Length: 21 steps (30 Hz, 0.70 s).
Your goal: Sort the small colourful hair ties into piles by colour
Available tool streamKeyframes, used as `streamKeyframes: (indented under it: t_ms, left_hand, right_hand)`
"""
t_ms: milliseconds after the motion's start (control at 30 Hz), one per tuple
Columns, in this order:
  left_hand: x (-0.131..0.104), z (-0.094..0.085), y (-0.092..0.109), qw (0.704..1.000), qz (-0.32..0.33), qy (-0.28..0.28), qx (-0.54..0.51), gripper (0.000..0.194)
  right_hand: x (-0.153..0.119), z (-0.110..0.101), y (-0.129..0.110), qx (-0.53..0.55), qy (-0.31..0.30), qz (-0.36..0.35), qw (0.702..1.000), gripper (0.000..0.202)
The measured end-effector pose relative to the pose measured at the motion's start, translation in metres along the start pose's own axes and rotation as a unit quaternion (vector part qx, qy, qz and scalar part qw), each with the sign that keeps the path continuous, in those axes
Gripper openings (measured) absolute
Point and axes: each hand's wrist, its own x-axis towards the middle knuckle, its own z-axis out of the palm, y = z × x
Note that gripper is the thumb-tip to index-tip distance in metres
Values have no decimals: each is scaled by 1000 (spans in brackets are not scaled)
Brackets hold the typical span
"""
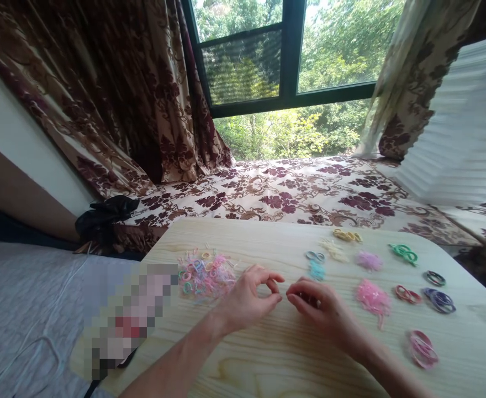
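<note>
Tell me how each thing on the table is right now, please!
mixed pile of hair bands: heaped, unsorted, by the left hand.
left hand: fingers curled, thumb and finger pinched together.
right hand: resting on the table, fingers bent; what it grips is hidden.
pink pile: sorted, loose heap.
green bands: sorted, small group.
yellow bands: sorted, in a row.
table: flat, light wood.

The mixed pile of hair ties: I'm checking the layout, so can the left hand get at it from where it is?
Probably yes. The left hand rests on the wooden table just right of the mixed pile of hair ties, with only bare tabletop between them.
</note>
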Motion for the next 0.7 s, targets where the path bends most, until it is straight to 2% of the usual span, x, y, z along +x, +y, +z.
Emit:
streamKeyframes:
  t_ms: [200,367,533,633,700]
  left_hand:
    - [1,-3,-2,1000,17,14,-2,25]
    - [2,-6,-5,1000,6,25,-2,17]
    - [2,-6,-5,999,24,27,19,22]
    - [3,-5,-6,998,42,32,40,21]
    - [3,-5,-7,996,49,42,54,20]
  right_hand:
    - [1,-2,1,8,-13,8,1000,28]
    - [1,-6,1,21,2,24,999,27]
    - [1,-8,-2,17,13,26,999,26]
    - [1,-17,-5,-2,11,16,1000,26]
    - [0,-32,-3,-40,-5,14,999,25]
